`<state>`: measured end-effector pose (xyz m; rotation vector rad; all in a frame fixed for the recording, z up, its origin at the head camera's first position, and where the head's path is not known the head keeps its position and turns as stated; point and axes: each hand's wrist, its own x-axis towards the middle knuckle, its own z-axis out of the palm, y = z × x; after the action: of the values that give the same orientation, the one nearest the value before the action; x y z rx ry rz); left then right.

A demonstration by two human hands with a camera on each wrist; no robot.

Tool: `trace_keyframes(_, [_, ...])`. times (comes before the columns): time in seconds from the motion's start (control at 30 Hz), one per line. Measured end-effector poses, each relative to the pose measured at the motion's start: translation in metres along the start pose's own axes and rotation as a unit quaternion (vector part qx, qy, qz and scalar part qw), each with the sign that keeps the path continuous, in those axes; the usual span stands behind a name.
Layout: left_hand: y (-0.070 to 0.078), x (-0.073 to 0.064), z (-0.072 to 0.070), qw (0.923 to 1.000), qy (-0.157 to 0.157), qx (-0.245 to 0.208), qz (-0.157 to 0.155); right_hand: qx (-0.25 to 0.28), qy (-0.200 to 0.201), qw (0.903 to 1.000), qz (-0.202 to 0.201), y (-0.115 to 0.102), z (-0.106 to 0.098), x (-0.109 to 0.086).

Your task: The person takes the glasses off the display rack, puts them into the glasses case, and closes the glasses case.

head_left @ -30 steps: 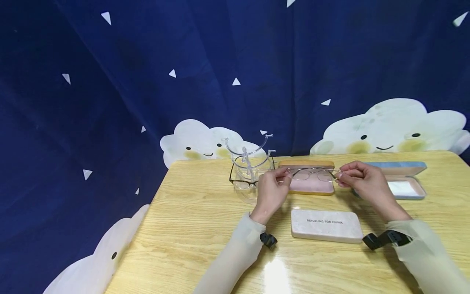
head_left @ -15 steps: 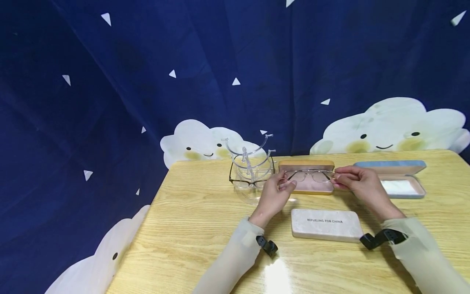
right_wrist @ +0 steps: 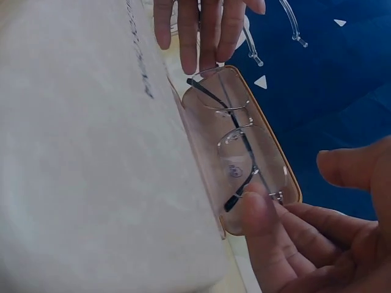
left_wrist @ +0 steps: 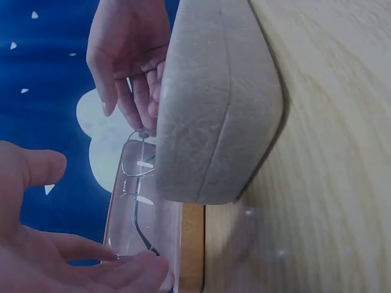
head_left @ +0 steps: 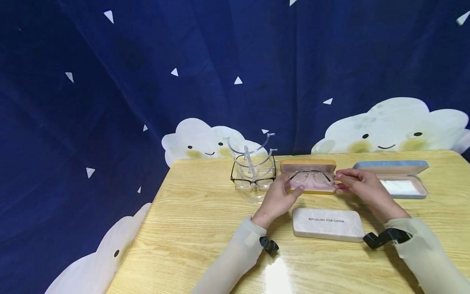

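Thin metal-rimmed eyeglasses (head_left: 309,175) with folded dark-tipped temples lie over the pink lining of an open, yellow-edged glasses case (head_left: 312,192). My left hand (head_left: 276,201) is at the left end of the glasses, its fingers straight and the thumb spread away. On the opposite side, my right hand (head_left: 361,188) has its fingertips at the other end of the frame, beside the hinge. The right wrist view shows the right thumb (right_wrist: 342,166) lifted apart from the fingers. Part of the yellow case is hidden behind the pale case in both wrist views.
A closed pale case (head_left: 328,224) with printed lettering lies in front, between my forearms. Left of the yellow case, a clear stand (head_left: 247,163) bears dark-rimmed glasses (head_left: 253,182). To the right, an open blue case (head_left: 391,165) holds a white cloth (head_left: 400,188).
The metal-rimmed glasses, held up between both hands before, have come down into the yellow case. My left fingers and thumb have spread, and my right fingers have loosened from the frame.
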<state>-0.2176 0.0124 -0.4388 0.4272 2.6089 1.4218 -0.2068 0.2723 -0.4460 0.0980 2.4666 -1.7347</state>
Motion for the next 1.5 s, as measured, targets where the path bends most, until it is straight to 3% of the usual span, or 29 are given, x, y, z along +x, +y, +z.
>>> trace_keyframes(0.13, [-0.001,0.000,-0.001,0.9995,-0.008,0.031,0.004,-0.009,-0.021,0.9997,0.001,0.000,0.000,0.003])
trace_keyframes(0.43, [-0.004,0.002,-0.005,0.9970,-0.034,0.065,-0.027,0.004,-0.090,0.9959,0.006,0.004,-0.001,0.008])
trace_keyframes(0.63, [-0.008,0.006,-0.004,0.9963,-0.063,0.044,-0.039,0.000,-0.105,0.9942,0.019,0.005,-0.001,0.009])
trace_keyframes(0.77, [-0.009,0.007,-0.004,0.9962,-0.065,0.040,-0.041,-0.006,-0.112,0.9935,0.019,0.005,-0.001,0.010])
trace_keyframes(1.13, [-0.012,0.008,-0.001,0.9949,-0.076,0.022,-0.062,-0.023,-0.104,0.9942,0.017,0.006,0.000,0.010])
trace_keyframes(1.37, [-0.013,0.005,-0.001,0.9945,-0.060,0.079,-0.034,-0.034,-0.055,0.9978,-0.015,0.007,-0.003,0.005])
trace_keyframes(1.5, [-0.009,0.002,0.000,0.9919,-0.057,0.107,-0.038,-0.049,-0.038,0.9980,-0.015,0.005,-0.003,0.003])
